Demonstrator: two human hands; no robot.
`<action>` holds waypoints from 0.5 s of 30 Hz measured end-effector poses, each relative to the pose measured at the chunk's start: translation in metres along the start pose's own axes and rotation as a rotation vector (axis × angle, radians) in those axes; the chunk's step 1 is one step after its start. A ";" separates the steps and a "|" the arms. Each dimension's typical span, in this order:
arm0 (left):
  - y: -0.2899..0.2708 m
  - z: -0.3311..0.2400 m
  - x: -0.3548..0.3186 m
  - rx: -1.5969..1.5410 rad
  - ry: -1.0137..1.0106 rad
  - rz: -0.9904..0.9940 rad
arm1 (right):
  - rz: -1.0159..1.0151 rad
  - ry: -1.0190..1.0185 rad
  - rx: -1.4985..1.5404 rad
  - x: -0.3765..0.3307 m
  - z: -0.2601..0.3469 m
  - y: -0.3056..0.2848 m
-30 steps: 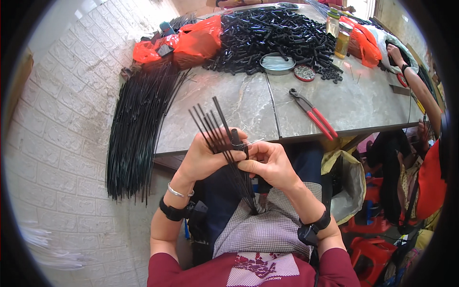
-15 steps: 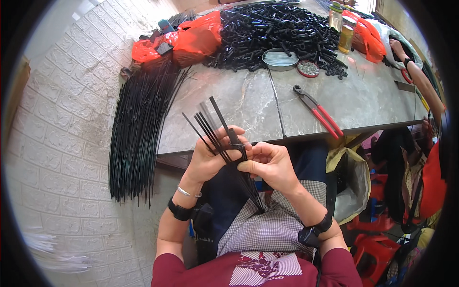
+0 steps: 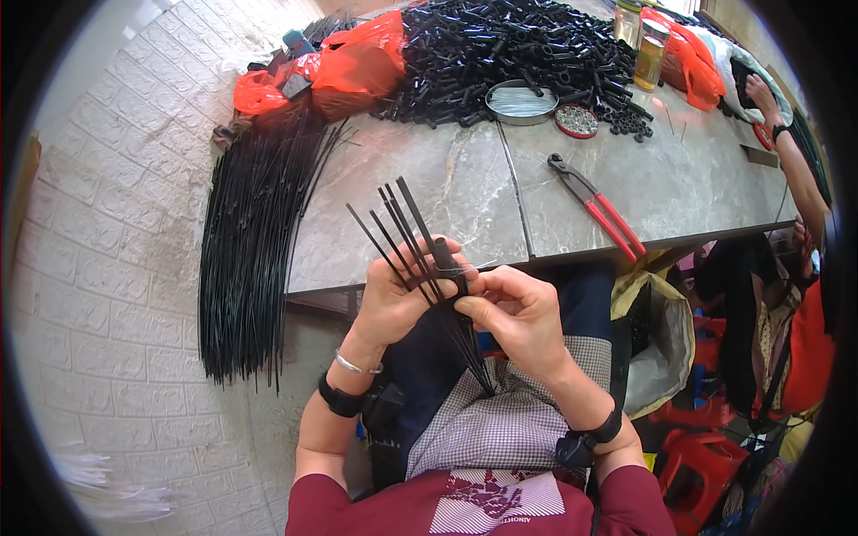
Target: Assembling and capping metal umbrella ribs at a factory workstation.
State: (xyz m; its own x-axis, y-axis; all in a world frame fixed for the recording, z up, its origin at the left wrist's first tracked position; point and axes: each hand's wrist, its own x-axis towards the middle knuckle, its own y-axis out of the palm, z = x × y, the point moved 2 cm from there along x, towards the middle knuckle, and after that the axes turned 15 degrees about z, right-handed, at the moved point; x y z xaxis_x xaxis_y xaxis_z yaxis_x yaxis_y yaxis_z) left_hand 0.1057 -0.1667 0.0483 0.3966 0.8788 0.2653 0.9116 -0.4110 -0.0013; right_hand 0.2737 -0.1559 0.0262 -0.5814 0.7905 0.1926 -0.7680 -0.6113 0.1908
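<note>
Several thin black rods fan upward out of my left hand, which is closed around them. Their lower ends run down to the checked apron on my lap. Among the rods stands a short black tube, held by the left fingers. A thin pale wire crosses by the tube and sticks out to the right. My right hand is closed in a pinch at the tube's lower part, thumb below and fingers curled; its exact grip there is partly hidden by the fingers.
On the grey table lie red-handled pincers, a round tin of pale wires, a red-rimmed dish and a heap of black tubes. A bundle of black rods hangs over the left edge. Another person's arm reaches in at right.
My right hand has shifted slightly to the right. The wire's end now shows further out to the right of the tube. The rods stand a little more spread.
</note>
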 end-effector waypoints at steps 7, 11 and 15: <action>-0.003 0.003 0.000 -0.021 -0.051 -0.007 | 0.137 0.033 0.074 0.007 0.004 -0.009; -0.005 0.006 0.000 -0.095 -0.035 0.007 | 0.144 0.050 0.078 0.011 0.002 -0.011; -0.010 0.011 -0.002 -0.096 -0.049 0.034 | 0.151 0.161 0.225 0.012 -0.010 -0.016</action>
State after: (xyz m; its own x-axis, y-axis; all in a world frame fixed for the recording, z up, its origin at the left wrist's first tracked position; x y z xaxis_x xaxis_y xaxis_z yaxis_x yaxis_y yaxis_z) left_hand 0.0968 -0.1613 0.0371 0.4342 0.8737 0.2195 0.8838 -0.4603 0.0836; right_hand 0.2760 -0.1360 0.0155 -0.7333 0.6747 0.0840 -0.6011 -0.7011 0.3834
